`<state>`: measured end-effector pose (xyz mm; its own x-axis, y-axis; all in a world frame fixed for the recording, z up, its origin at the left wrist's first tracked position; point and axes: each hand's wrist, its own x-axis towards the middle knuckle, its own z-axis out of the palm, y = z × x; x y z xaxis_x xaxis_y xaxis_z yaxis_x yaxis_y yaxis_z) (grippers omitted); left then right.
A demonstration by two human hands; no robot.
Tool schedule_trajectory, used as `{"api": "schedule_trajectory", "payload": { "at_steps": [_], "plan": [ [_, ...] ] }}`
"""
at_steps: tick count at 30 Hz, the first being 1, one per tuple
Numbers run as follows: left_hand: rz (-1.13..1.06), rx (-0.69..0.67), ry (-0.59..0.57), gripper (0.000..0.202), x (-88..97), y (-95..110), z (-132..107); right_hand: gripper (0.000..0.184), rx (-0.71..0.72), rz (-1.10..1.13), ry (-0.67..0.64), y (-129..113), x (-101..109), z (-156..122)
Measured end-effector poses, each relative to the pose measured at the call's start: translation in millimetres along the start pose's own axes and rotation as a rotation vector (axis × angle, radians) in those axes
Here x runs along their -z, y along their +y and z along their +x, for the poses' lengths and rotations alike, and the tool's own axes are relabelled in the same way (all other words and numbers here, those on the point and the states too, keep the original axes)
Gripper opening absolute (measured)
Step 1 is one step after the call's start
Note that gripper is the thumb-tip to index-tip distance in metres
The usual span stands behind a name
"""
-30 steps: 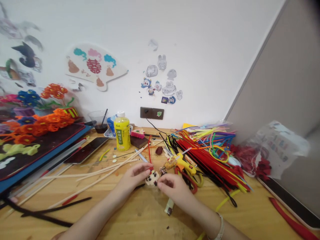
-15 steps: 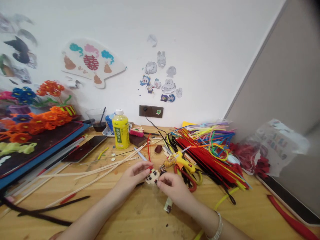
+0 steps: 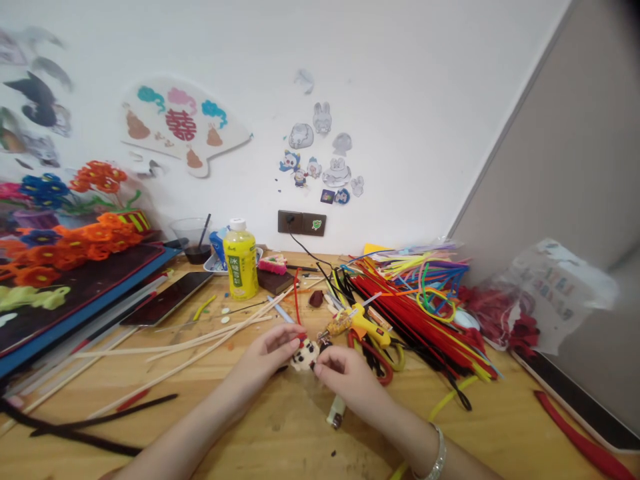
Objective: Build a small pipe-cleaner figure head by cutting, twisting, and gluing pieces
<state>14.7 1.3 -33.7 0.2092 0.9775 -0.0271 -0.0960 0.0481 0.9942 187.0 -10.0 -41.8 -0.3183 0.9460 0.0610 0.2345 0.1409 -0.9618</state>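
Pinching a small white figure [image 3: 303, 355] from both sides, a person works low over a wooden table [image 3: 250, 427] in the head camera's view. The left hand [image 3: 267, 357] closes on the figure from its left, with the thumb and fingertips drawn narrow around it. The right hand [image 3: 345, 377] meets the figure at its right edge, its fingers curled tight. The figure sits squarely between the two sets of fingertips, touching both, and neither hand is plainly the nearer. It hangs just above the tabletop or rests on it; the view does not settle which. It looks soft and roundish, white with black patches, compact, with no plain long axis. A red pipe cleaner [image 3: 297, 303] rises from its far side and runs away from the person. A yellow glue gun [image 3: 367, 325] lies just beyond the right hand, and a lighter [image 3: 336, 413] lies close by on the near side. A heap of coloured pipe cleaners [image 3: 425, 313] spreads to the right, and a yellow bottle [image 3: 241, 260] stands well back near the wall. A bracelet [image 3: 437, 457] circles the right wrist.
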Motion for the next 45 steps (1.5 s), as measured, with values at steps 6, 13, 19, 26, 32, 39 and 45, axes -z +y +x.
{"api": "schedule_trajectory", "payload": {
  "at_steps": [6,13,19,26,32,39,45],
  "plan": [
    [-0.007,-0.017,0.027,0.035,-4.2,4.2,-0.2,0.013,0.023,-0.015,-0.011,-1.7,2.9,1.1],
    [0.012,-0.078,-0.014,0.039,-4.2,-1.4,4.6,0.012,0.025,-0.030,0.016,1.6,2.9,2.2],
    [0.020,-0.068,-0.016,0.037,-6.3,0.5,2.2,0.010,0.059,-0.025,0.053,1.5,2.1,3.0],
    [0.003,-0.039,0.025,0.040,-8.7,-1.1,3.2,0.010,0.068,0.019,0.060,-1.0,0.9,1.8],
    [-0.031,-0.016,0.006,0.040,-8.6,-4.9,3.8,0.009,0.067,0.080,0.076,2.5,0.2,3.1],
    [-0.029,-0.011,-0.028,0.040,-7.6,-5.5,2.0,0.010,0.068,0.072,0.062,2.7,0.5,3.6],
    [-0.079,0.025,-0.021,0.042,-10.1,-2.3,-0.8,0.009,0.072,0.061,0.065,2.5,1.1,3.5]
  ]
}}
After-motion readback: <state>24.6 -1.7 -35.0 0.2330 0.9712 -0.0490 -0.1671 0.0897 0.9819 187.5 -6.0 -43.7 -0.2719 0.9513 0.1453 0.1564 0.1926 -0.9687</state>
